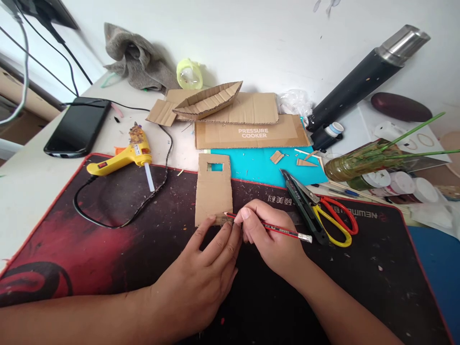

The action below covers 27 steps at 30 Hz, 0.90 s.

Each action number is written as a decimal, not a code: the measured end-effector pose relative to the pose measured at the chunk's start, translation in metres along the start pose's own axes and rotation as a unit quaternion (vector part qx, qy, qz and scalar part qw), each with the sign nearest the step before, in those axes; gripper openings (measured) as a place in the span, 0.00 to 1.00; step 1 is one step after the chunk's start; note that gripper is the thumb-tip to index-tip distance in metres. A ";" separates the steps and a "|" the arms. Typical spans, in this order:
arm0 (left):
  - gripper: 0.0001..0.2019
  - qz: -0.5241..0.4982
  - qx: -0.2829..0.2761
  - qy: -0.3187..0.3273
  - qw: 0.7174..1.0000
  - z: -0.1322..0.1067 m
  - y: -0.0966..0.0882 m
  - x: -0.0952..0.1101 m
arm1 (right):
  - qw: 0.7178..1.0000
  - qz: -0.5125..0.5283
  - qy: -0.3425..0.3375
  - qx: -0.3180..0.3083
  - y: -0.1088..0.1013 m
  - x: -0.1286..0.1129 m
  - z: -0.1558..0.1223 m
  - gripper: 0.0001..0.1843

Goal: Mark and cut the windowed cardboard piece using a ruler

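Note:
A small cardboard rectangle (213, 189) with a little window cut near its top lies on the dark red and black mat (108, 239). My left hand (201, 278) lies flat with its fingers spread, pressing a ruler-like strip against the card's lower edge. My right hand (269, 235) grips a red pencil (276, 229), whose tip touches the card's bottom right corner.
Yellow glue gun (122, 155) with its cord at left, black phone (77, 127) beyond. Cardboard boat (208, 100) and flat cardboard pieces behind. Scissors (334, 218) and a cutter (300, 196) right of my hand. Black flask (362, 76), green bottle (362, 165) and jars at right.

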<state>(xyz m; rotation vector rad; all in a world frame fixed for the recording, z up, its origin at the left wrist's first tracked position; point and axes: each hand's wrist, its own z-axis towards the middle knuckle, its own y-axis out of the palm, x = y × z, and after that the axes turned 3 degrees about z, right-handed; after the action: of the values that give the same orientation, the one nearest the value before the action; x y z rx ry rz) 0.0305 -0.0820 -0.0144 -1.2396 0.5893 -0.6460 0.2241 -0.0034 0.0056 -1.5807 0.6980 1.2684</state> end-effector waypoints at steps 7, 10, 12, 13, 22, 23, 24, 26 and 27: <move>0.25 -0.007 0.003 0.002 1.000 0.000 -0.001 0.000 | 1.000 -0.002 -0.001 0.002 0.000 0.001 0.000 0.17; 0.26 -0.004 0.006 0.000 1.000 0.000 0.000 0.000 | 1.000 -0.005 -0.002 0.002 0.000 0.000 0.000 0.16; 0.26 -0.003 0.007 -0.001 1.000 0.000 0.000 0.000 | 1.000 -0.007 -0.003 0.001 0.000 0.000 0.000 0.16; 0.26 -0.002 0.009 -0.002 1.000 0.001 0.000 0.001 | 1.000 -0.007 -0.003 0.000 0.001 0.000 0.000 0.16; 0.26 -0.002 0.008 -0.003 1.000 0.002 0.000 0.000 | 1.000 -0.005 -0.002 0.002 0.000 0.000 0.001 0.16; 0.25 -0.003 0.008 -0.002 1.000 0.001 0.000 0.000 | 1.000 -0.005 -0.003 0.000 0.000 -0.001 0.001 0.16; 0.25 -0.004 0.009 -0.002 1.000 0.001 0.000 0.000 | 1.000 -0.005 -0.003 -0.001 0.000 -0.001 0.001 0.16; 0.25 -0.004 0.009 -0.002 1.000 0.001 0.000 0.000 | 1.000 -0.005 -0.002 -0.002 0.000 -0.001 0.000 0.16; 0.25 -0.003 0.009 -0.003 1.000 0.001 0.000 0.000 | 1.000 -0.004 -0.001 -0.001 0.000 -0.001 0.000 0.16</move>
<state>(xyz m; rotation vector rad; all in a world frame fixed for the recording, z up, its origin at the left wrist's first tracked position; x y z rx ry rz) 0.0313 -0.0809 -0.0139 -1.2263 0.5728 -0.6518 0.2239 -0.0035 0.0064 -1.5822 0.6870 1.2656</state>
